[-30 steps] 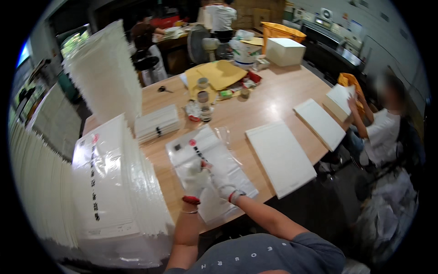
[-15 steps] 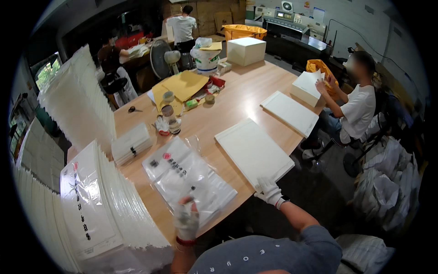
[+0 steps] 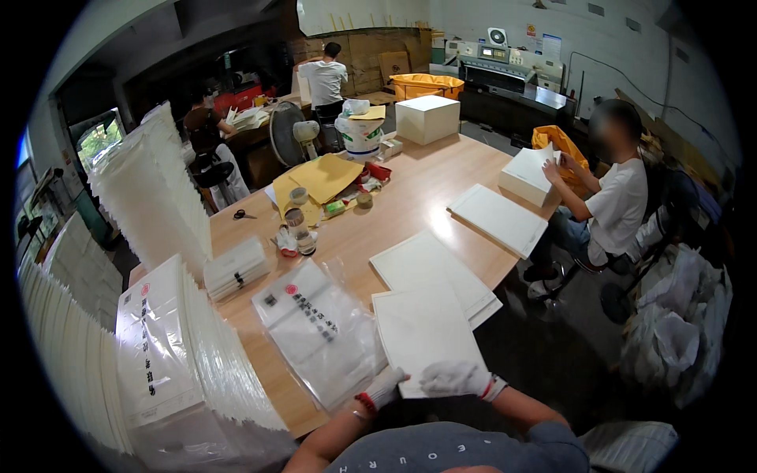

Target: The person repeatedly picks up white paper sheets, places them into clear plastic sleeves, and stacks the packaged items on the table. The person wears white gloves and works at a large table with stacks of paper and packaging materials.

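Note:
Both my hands wear white gloves. A thin batch of white paper (image 3: pixel 426 327) lies tilted in front of me, overlapping the flat stack of white paper (image 3: pixel 434 268) behind it. My left hand (image 3: pixel 386 387) is closed on its near left corner. Over its near edge my right hand (image 3: pixel 456 378) is bent, gripping it; the fingertips are partly hidden. To the left, touching or close to the batch, clear plastic bags with black and red print (image 3: pixel 315 327) lie flat on the table.
Tall piles of bagged paper (image 3: pixel 162 339) stand at the left, beside a clipped bundle (image 3: pixel 236 268). Tape rolls, a clear jar (image 3: pixel 300 232), yellow envelopes (image 3: pixel 327 177) and scissors (image 3: pixel 244 214) lie farther back. At the right, a seated person (image 3: pixel 619 197) handles a paper stack (image 3: pixel 524 177).
A batch of paper has come off the stack toward me, turned slightly. My left hand has moved right from the plastic bags to its corner; my right hand has shifted nearer me.

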